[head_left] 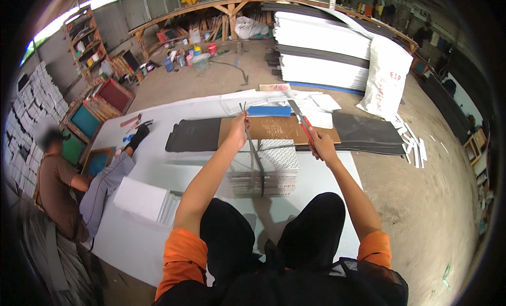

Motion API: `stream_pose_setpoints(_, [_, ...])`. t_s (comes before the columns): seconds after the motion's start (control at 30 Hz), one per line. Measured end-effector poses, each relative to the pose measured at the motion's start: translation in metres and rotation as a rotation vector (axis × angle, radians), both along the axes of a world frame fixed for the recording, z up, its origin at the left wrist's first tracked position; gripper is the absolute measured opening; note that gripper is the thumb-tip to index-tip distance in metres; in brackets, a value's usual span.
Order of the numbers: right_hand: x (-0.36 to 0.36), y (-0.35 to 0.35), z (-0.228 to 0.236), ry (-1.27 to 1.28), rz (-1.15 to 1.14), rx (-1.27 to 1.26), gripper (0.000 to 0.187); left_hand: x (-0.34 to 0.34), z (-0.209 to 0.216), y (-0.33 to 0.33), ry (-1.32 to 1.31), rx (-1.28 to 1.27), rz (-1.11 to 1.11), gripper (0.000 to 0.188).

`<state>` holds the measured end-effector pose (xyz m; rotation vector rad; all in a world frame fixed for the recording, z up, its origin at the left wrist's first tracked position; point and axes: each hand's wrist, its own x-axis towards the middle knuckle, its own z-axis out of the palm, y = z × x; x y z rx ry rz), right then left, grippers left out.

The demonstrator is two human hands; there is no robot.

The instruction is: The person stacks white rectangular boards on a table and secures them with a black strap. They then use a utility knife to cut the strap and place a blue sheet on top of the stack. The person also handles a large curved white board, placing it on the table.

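Observation:
In front of my knees stands a square stack of patterned white sheets (282, 159), bound crosswise with a dark strap (262, 175). My left hand (243, 129) is closed on the strap's loose ends above the stack's left side, and the tips stick up past my fingers. To the right, my right hand (321, 143) grips a red-handled cutter knife (305, 124), its blade pointing up and away from me. The knife is apart from the strap. Behind the stack, a brown board (274, 126) lies on dark foam sheets (366, 131). A blue block (269, 111) sits just beyond it.
A pile of white blocks (141, 196) lies at left on the white sheet (113, 237). A seated person (57, 185) is at far left. Tall stacks of white and black sheets (322, 48) and a white sack (389, 77) stand behind right. White offcuts (414, 145) litter the floor.

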<state>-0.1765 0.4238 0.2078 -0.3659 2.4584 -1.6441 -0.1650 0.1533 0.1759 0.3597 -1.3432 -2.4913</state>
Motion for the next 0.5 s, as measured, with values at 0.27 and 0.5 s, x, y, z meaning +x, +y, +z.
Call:
stream_pose_setpoints(0.27, [-0.042, 0.025, -0.096, -0.161, -0.068, -0.012, 0.040, -0.059, -0.014, 0.028, 0.012, 0.181, 0.190, 0.016])
stream_pose_setpoints(0.5, [-0.077, 0.034, -0.251, -0.295, -0.123, 0.108, 0.032, -0.109, -0.058, 0.036, -0.150, 0.375, 0.329, 0.013])
